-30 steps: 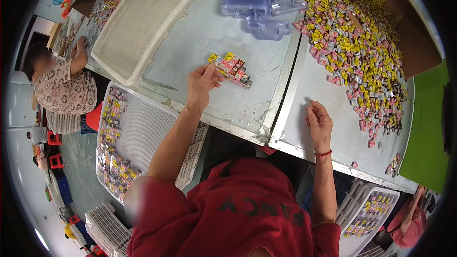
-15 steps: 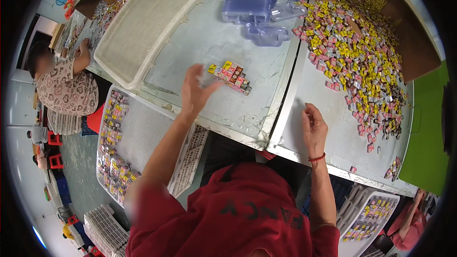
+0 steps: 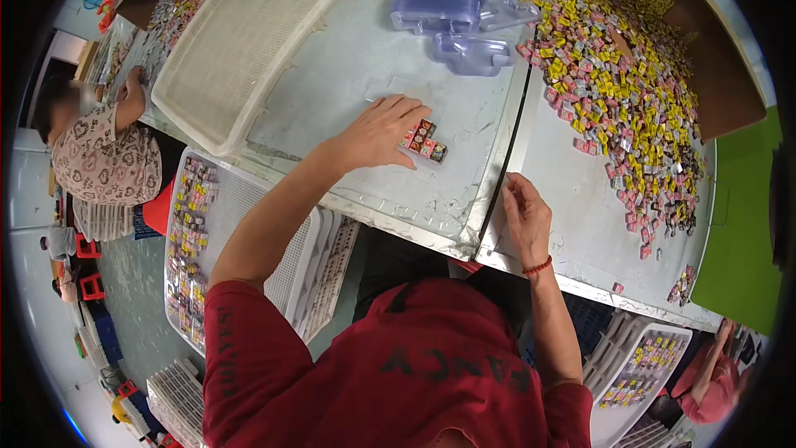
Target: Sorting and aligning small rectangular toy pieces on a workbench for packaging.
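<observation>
A cluster of small pink, red and dark printed boxes (image 3: 425, 148) sits on the pale tabletop in front of me. My left hand (image 3: 383, 133) is wrapped over its left part, fingers on the far side and thumb on the near side. The palm and fingers hide the rest of the cluster. Farther right, beside the seam between the two tables, my right hand (image 3: 528, 220) hovers with loosely bent fingers and nothing visible in it. A red bead bracelet (image 3: 537, 266) circles that wrist.
Clear plastic trays (image 3: 435, 7) are stacked at the far side. A large heap of small pink and yellow boxes (image 3: 613, 75) spreads from a cardboard box (image 3: 709, 75) on the right. A white mesh tray (image 3: 249, 41) lies far left; a filled tray (image 3: 240, 199) stands below. Another person (image 3: 108, 153) sits left.
My left hand has moved right and closed over the box cluster, which now shows less. My right hand has shifted left and slightly nearer, toward the table seam.
</observation>
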{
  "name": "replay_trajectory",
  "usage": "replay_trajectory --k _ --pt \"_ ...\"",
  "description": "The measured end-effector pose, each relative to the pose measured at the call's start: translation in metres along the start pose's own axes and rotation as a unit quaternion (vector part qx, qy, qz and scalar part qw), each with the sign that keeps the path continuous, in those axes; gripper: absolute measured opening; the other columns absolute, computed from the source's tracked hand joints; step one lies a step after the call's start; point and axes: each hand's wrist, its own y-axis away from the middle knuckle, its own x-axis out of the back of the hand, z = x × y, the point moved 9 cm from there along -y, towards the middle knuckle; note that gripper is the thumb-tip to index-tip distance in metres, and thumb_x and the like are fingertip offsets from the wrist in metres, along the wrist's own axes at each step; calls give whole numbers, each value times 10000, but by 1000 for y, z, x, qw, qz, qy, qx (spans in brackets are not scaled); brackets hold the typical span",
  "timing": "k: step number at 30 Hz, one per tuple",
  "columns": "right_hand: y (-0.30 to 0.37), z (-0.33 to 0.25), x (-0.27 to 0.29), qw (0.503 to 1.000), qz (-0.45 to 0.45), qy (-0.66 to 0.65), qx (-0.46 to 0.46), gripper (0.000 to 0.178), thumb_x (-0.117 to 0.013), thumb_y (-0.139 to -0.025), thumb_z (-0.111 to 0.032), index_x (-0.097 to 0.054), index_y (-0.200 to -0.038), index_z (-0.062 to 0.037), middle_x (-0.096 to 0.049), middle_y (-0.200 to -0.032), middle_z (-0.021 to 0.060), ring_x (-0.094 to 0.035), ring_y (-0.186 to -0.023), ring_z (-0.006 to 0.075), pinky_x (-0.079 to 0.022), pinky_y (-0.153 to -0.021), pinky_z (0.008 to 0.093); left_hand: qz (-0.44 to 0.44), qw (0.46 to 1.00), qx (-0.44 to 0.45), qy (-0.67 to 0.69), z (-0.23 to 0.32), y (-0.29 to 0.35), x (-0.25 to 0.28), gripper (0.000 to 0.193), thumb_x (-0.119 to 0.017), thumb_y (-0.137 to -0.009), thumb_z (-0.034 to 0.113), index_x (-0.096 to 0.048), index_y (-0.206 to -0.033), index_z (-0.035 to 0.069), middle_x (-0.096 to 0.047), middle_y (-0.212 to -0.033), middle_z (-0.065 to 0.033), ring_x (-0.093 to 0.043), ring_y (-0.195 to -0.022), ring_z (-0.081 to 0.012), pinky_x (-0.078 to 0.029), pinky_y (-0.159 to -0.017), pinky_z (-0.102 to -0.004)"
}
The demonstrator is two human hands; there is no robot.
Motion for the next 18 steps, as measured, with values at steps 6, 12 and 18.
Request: replay_trajectory --k 6,12,18 --pt "0 -3 2 1000 9 17 12 256 -617 -887 -64 -613 -1135 -3 -633 -837 39 -572 -720 102 -485 -689 236 50 999 -18 -2 3 1 2 887 -854 -566 325 -444 -1298 36 -477 -1291 -118 -416 -1236 -301 -351 -1033 -431" --pt "2 -8 6 1000 7 -15 5 238 -597 -880 -92 -600 -1103 -9 -649 -890 132 -642 -745 237 -509 -689 310 11 1000 -11 -8 7 -3 8 890 -838 -588 367 -436 -1303 25 -473 -1294 -120 -400 -1246 -298 -341 -1027 -441" --pt "12 7 19 996 17 -87 -30 258 -607 -903 -72 -596 -1145 16 -629 -844 36 -567 -751 90 -481 -708 226 196 978 -51 -54 27 -54 44 534 -753 -719 311 -565 -1131 29 -578 -1130 -135 -541 -1086 -301 -456 -898 -399"
